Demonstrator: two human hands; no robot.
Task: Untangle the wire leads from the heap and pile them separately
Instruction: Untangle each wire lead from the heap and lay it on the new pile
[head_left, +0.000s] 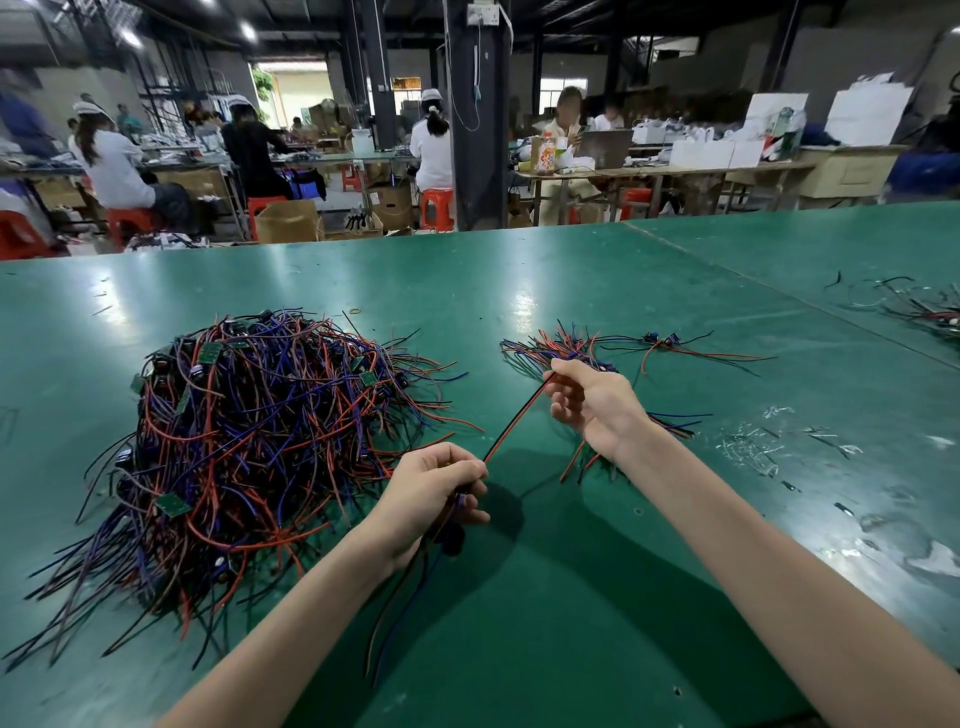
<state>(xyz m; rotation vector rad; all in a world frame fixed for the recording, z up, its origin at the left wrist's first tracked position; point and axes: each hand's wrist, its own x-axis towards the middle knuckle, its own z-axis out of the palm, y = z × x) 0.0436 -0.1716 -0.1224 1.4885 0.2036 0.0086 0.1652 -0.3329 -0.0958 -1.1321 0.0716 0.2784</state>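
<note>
Closest to the near edge of the green table (571, 613), two bare forearms reach in from below. The left hand (436, 493) is curled round a small dark part of a wire lead (514, 421), and loose red, black and blue strands (395, 613) trail from that fist back toward the person. From the left fist a red and black pair runs taut, up and to the right, to the right hand (592, 402), which pinches the far end between thumb and forefinger while its other fingers hang loosely bent. The stretched lead is lifted off the table, casting a shadow beneath.

Just left of the left hand sits the heap (234, 441), a big dense tangle of red, blue and black wires with small green circuit boards showing in it. Behind and under the right hand lies the separate pile (566, 348), much smaller, its wire ends fanning out on both sides of the wrist. A few more leads (675, 345) lie just beyond it to the right. Pale scraps (753, 444) litter the table on the right, and another loose tangle (924, 306) lies at the far right edge.

Beyond the table, workers in white caps sit on red stools (436, 208) at long benches, on either side of a dark pillar (478, 130).
</note>
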